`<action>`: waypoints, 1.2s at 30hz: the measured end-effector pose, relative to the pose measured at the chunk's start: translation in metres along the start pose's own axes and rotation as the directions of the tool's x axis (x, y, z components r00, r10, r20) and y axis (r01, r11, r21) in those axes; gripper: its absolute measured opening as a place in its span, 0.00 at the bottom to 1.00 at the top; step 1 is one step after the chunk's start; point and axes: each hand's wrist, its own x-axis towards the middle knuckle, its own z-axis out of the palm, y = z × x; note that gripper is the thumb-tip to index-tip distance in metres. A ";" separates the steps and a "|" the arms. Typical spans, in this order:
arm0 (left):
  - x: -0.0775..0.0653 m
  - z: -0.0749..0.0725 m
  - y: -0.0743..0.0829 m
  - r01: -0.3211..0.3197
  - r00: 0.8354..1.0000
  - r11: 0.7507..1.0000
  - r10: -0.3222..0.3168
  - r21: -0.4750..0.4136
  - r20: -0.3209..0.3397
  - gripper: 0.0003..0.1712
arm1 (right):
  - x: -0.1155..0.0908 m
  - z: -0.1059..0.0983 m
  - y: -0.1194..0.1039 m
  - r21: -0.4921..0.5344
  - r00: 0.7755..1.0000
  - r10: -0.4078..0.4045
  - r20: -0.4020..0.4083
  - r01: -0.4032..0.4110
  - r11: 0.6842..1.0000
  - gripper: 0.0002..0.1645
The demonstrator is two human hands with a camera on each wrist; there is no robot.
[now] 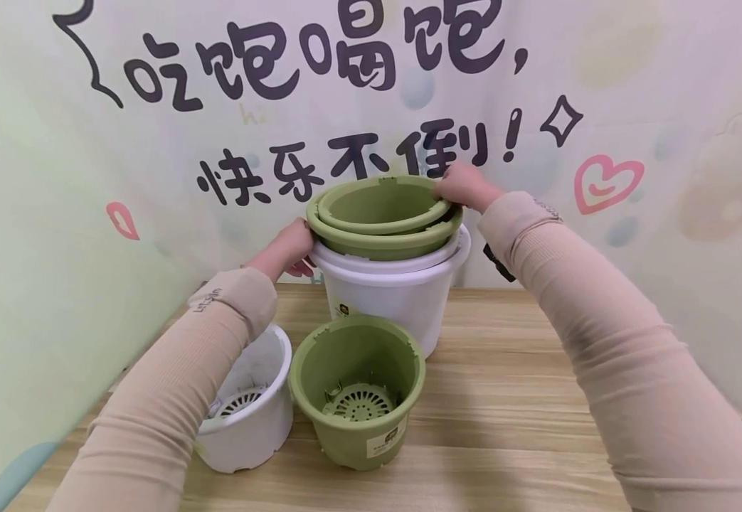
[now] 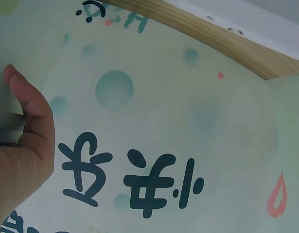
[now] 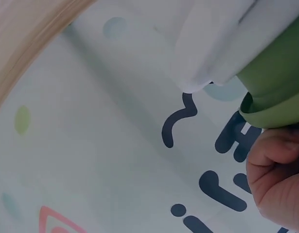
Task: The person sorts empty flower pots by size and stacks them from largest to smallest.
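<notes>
In the head view, two green flowerpots sit nested in the top of a stack of white flowerpots [image 1: 383, 295]. My right hand [image 1: 469, 186] pinches the right rim of the uppermost green flowerpot [image 1: 383, 203], which stands slightly tilted inside the lower green flowerpot [image 1: 386, 245]. On the stack's other side, my left hand [image 1: 290, 249] grips the left edge near the white rim. The left wrist view shows the left hand [image 2: 30, 131] with curled fingers around a pale grey edge, mostly out of frame. In the right wrist view, the right hand [image 3: 280, 174] meets a green rim [image 3: 278, 114].
In front of the stack, a single green flowerpot [image 1: 358, 370] with a slotted base stands upright. Left of it is a small white flowerpot [image 1: 249, 434], partly covered by my left sleeve. All stand on a wooden table [image 1: 505, 405] before a printed wall cloth [image 1: 659, 107].
</notes>
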 end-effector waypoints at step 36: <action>0.003 0.002 -0.001 0.005 1.000 1.000 -0.005 0.026 -0.030 0.24 | 0.000 0.001 -0.008 -0.511 0.977 -0.119 0.176 0.194 0.838 0.07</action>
